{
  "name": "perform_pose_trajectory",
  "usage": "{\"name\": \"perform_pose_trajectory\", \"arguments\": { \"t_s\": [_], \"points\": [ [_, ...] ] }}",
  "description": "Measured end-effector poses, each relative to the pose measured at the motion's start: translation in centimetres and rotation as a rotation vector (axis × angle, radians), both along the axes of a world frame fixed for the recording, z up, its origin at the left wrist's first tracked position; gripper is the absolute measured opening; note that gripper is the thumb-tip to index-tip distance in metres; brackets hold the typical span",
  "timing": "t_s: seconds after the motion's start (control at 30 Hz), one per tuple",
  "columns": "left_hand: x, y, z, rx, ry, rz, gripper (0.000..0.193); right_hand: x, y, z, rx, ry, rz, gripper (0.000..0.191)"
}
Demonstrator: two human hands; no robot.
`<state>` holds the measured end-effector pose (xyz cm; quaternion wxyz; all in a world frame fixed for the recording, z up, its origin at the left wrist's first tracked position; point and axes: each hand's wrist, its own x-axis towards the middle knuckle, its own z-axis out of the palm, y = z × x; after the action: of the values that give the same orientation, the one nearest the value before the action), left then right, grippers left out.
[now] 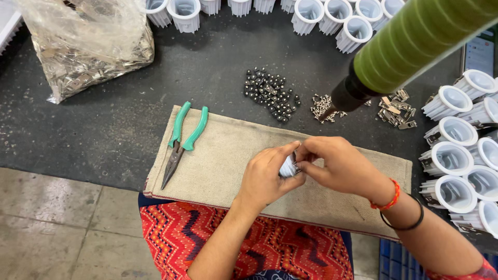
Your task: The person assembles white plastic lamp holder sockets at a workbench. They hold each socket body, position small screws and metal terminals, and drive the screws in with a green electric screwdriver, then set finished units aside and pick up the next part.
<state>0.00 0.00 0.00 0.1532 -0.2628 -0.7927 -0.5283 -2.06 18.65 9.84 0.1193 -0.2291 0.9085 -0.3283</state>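
My left hand (267, 173) and my right hand (340, 163) meet over a beige cloth pad (223, 150) at the table's near edge. Between them they grip a small white ribbed housing (288, 167), mostly hidden by the fingers. My right fingertips pinch at its top edge, where a small metal part shows. A green hanging screwdriver (410, 46) slants down from the upper right, its dark tip just above my right hand.
Green-handled long-nose pliers (181, 140) lie on the pad's left. Behind the pad sit a pile of small dark screws (271, 94), silver screws (322, 106) and metal clips (395, 110). White housings (456, 155) crowd the right and far edges. A plastic bag of metal clips (85, 46) stands far left.
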Motion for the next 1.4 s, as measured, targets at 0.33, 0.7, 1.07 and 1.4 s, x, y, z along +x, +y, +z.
{"name": "perform_pose_trajectory", "arguments": {
  "t_s": [0.33, 0.7, 1.07, 1.4],
  "points": [
    [0.3, 0.2, 0.3, -0.004, -0.006, 0.030, 0.067, -0.7, 0.6, -1.3, -0.092, -0.196, -0.133, 0.012],
    [0.6, 0.9, 0.4, -0.016, 0.031, 0.129, 0.060, -1.6, 2.4, -1.6, -0.125, -0.199, -0.065, 0.012],
    [1.2, 2.4, 0.5, -0.025, 0.008, 0.262, 0.056, -0.3, -1.3, 13.3, -0.983, 0.263, -0.068, 0.024],
    [1.3, 2.3, 0.3, -0.015, 0.040, 0.255, 0.056, 2.4, -3.2, 6.6, -1.189, 0.369, -0.330, 0.024]
  ]
}}
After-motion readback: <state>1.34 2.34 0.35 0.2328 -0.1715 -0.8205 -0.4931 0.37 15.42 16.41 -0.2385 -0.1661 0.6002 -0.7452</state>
